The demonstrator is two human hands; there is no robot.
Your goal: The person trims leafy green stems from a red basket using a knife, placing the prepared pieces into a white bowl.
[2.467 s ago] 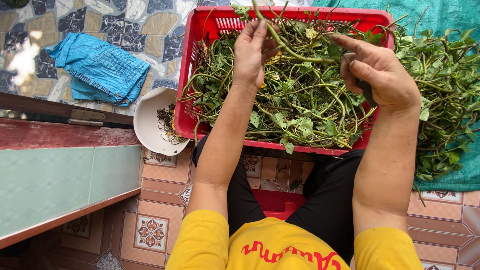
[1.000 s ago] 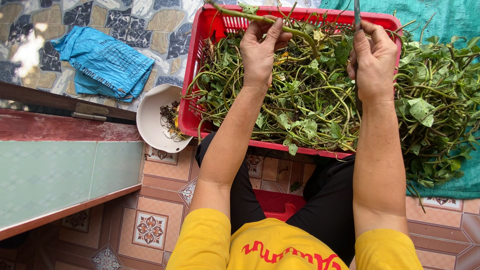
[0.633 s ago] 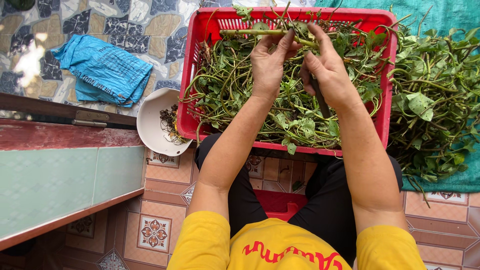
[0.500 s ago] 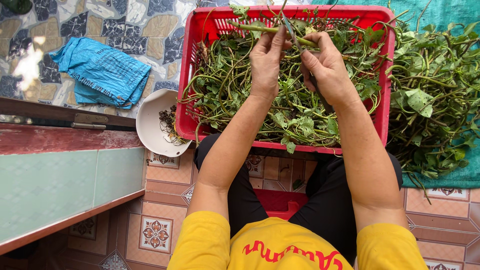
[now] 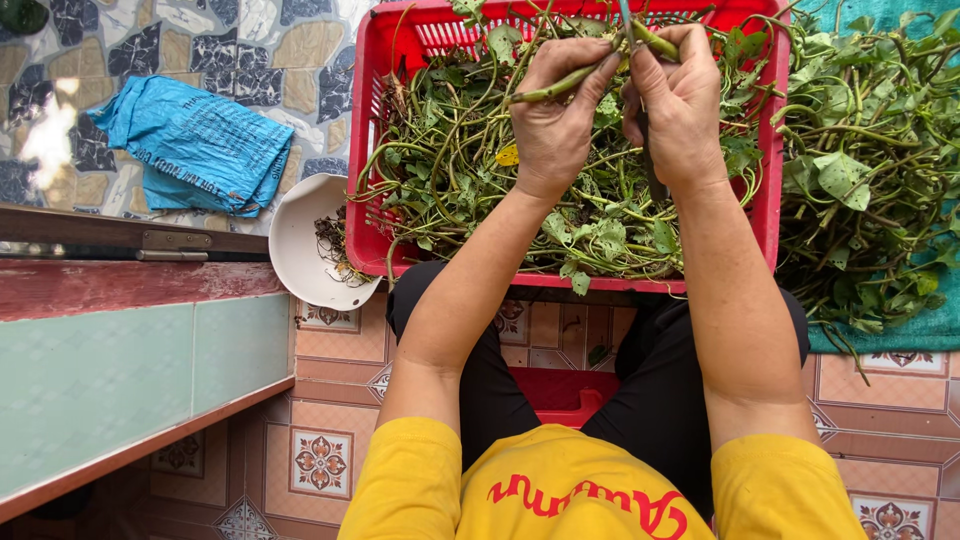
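Both hands have drawn together since the earlier views, when they worked apart over the greens; they now meet above the far half of the crate, so the stem is being worked between them.

Near: yellow shirt [image 5: 590,490] and dark trousers of the seated person, a low red stool [image 5: 560,390] between the knees, patterned floor tiles [image 5: 320,462]. Near left: a green-panelled ledge [image 5: 130,380] with a reddish frame.

Middle: red plastic crate [image 5: 772,180], heaped with leafy green stems [image 5: 450,170]. White bowl [image 5: 300,240] touching the crate's left wall, holding dark trimmings. Loose pile of greens [image 5: 870,170] just right of the crate, on a teal cloth [image 5: 930,325].

Far: left hand [image 5: 555,110], fingers pressed together around a thick green stem [image 5: 560,82]. Right hand [image 5: 680,100], closed on the stem's other end, with a thin dark blade-like tool [image 5: 648,150] running down from it. Folded blue bag [image 5: 195,145] far left on mosaic paving.

Obstruction: tangled stems crowd beneath both hands.
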